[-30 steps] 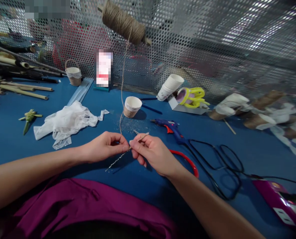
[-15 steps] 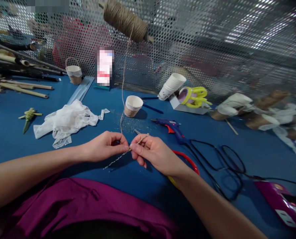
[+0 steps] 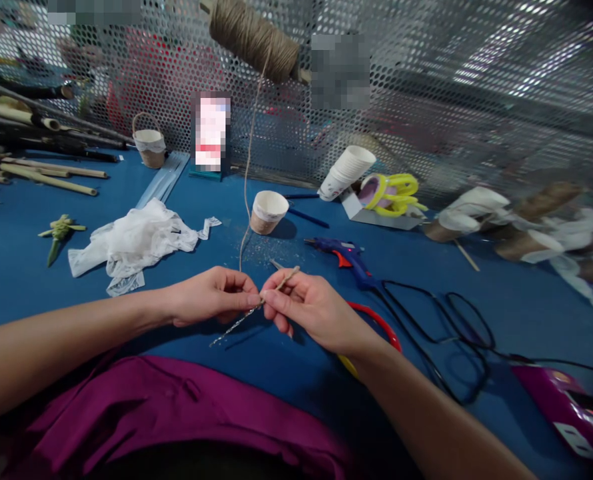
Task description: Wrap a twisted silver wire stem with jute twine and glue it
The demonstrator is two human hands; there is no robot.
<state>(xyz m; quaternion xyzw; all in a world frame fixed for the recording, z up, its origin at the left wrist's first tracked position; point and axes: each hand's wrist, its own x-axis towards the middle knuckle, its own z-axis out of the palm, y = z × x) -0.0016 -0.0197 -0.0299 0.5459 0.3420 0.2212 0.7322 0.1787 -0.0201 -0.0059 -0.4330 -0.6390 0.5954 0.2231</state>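
In front of my body, my left hand (image 3: 221,293) and my right hand (image 3: 301,303) meet fingertip to fingertip. Between my left thumb and fingers is pinched a strand of twine (image 3: 248,173) that hangs from a spool (image 3: 254,41). My right hand grips a twisted wire (image 3: 232,327). Its bare silvery end sticks out to the lower left, while its upper right part (image 3: 290,275) is wrapped in twine. Scissors with a red and yellow handle (image 3: 380,323) lie partly hidden under my right hand and forearm. A paper cup (image 3: 265,220) with a brown wrap stands just beyond.
A blue glue gun (image 3: 344,253) with a looping black cord lies to the right, near a purple power strip (image 3: 559,407). White lace (image 3: 136,240) is heaped at left. Stacked paper cups (image 3: 344,175), a small handled basket (image 3: 150,152) and a phone (image 3: 210,133) stand along the perforated panel.
The hands stay together in nearly the same place. The bare wire end shifts slightly and the twine-wrapped end shows at a slightly different angle. The view has drifted a little.
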